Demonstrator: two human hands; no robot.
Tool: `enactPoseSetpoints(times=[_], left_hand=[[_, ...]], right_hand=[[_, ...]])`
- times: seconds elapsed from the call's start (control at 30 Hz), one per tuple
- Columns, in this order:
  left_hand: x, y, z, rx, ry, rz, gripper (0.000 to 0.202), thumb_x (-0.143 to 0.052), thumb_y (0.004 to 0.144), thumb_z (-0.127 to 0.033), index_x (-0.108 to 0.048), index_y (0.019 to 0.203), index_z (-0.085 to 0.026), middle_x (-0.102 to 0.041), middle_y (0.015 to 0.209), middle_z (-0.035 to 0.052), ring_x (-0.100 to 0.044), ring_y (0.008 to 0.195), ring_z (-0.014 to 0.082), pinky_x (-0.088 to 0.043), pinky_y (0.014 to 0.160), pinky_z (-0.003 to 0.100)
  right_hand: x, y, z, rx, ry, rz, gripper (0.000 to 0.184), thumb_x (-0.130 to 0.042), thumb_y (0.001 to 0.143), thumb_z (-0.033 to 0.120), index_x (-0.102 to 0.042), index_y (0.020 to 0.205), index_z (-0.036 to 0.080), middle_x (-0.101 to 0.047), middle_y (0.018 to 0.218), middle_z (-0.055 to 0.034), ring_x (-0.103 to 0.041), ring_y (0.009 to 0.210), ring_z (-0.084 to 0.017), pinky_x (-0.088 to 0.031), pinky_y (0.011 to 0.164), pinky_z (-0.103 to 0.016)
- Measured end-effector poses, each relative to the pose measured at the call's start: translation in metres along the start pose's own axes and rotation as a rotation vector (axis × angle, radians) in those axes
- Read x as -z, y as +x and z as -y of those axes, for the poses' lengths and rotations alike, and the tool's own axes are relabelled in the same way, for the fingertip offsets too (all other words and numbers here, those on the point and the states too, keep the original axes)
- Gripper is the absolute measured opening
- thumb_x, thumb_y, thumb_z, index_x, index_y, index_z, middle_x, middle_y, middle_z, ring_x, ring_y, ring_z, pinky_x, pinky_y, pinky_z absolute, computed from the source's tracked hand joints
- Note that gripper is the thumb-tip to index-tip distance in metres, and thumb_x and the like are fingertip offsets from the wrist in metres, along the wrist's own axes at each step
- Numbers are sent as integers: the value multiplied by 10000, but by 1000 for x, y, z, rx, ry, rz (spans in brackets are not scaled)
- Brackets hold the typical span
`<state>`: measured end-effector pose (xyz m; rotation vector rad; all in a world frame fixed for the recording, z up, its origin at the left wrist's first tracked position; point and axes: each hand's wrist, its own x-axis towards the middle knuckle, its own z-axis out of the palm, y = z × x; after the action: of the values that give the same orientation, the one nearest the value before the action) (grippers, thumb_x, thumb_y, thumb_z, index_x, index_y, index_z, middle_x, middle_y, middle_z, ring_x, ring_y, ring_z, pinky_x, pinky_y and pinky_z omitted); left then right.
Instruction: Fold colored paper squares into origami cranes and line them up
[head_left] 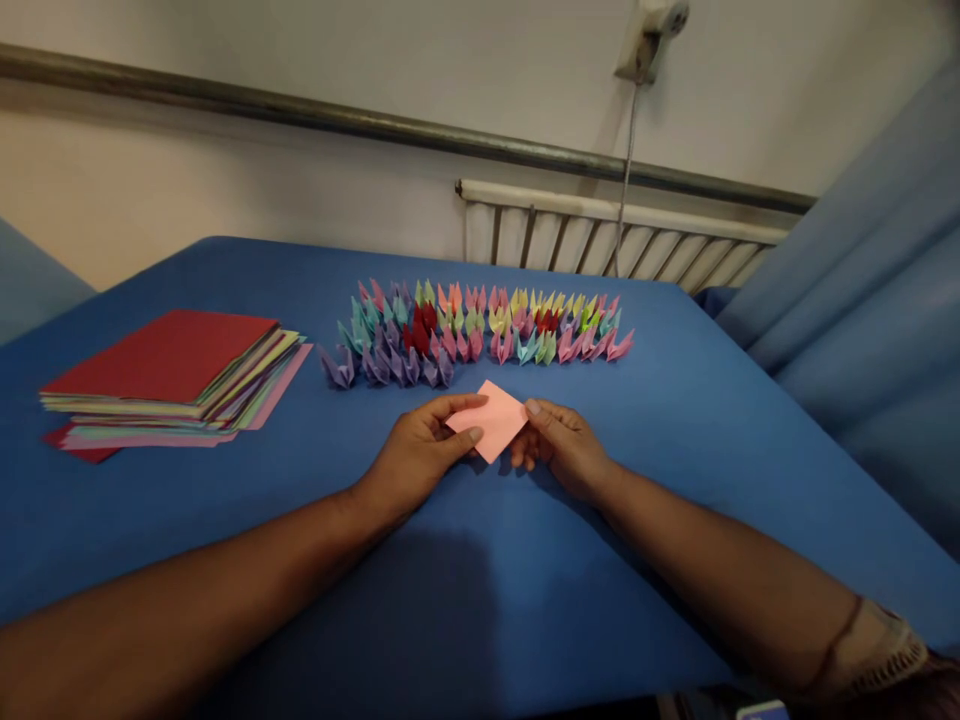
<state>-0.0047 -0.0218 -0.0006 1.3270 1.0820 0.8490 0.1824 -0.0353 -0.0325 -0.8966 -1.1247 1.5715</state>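
Note:
A small folded pink paper [491, 420] is held just above the blue table [675, 430] near its middle. My left hand [420, 455] pinches the paper's left edge between thumb and fingers. On the right edge my right hand [562, 445] grips it, thumb on top. Behind the paper stand several rows of folded origami cranes [480, 325] in purple, teal, red, pink, yellow and green.
A stack of coloured paper sheets [176, 380] with a red sheet on top lies at the left of the table. A white radiator [615, 235] and a metal rail run along the wall behind. Blue fabric [877, 300] hangs at the right.

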Motion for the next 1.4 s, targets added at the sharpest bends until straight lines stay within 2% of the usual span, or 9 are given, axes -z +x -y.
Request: enactPoseSetpoints(times=[0.2, 0.33, 0.9, 1.2, 1.4], left_hand=[[2, 4, 3, 23, -137, 9, 460, -719, 736, -276, -612, 1160, -134, -660, 754, 11, -573, 619, 108, -466, 632, 243], [2, 4, 4, 33, -171, 36, 452, -712, 752, -293, -611, 1166, -141, -665, 783, 15, -573, 626, 104, -460, 637, 240], [1, 3, 4, 43, -163, 68, 433, -725, 733, -290, -628, 1128, -144, -678, 804, 28, -574, 607, 104, -468, 623, 250], [2, 6, 3, 69, -202, 30, 439, -737, 718, -274, -625, 1118, -133, -677, 791, 21, -564, 589, 93, -466, 608, 239], [2, 7, 2, 80, -251, 21, 397, -746, 707, -261, -640, 1070, -138, -694, 852, 48, -598, 648, 118, -481, 623, 251]], right_hand=[[5, -1, 1, 46, -1, 43, 306, -596, 862, 460, -629, 930, 162, -674, 646, -14, -617, 555, -112, -436, 527, -222], [5, -1, 1, 73, -33, 48, 279, -621, 842, 429, -631, 915, 161, -668, 637, -6, -604, 543, -107, -429, 527, -223], [0, 1, 2, 88, -135, 38, 316, -660, 813, 480, -606, 862, 173, -649, 629, 13, -590, 521, -99, -416, 478, -222], [0, 0, 1, 112, -152, 36, 325, -660, 805, 488, -612, 864, 172, -640, 647, 16, -579, 516, -92, -422, 487, -222], [0, 0, 0, 103, -137, 36, 311, -689, 785, 473, -615, 872, 184, -638, 663, 22, -581, 531, -95, -411, 487, -222]])
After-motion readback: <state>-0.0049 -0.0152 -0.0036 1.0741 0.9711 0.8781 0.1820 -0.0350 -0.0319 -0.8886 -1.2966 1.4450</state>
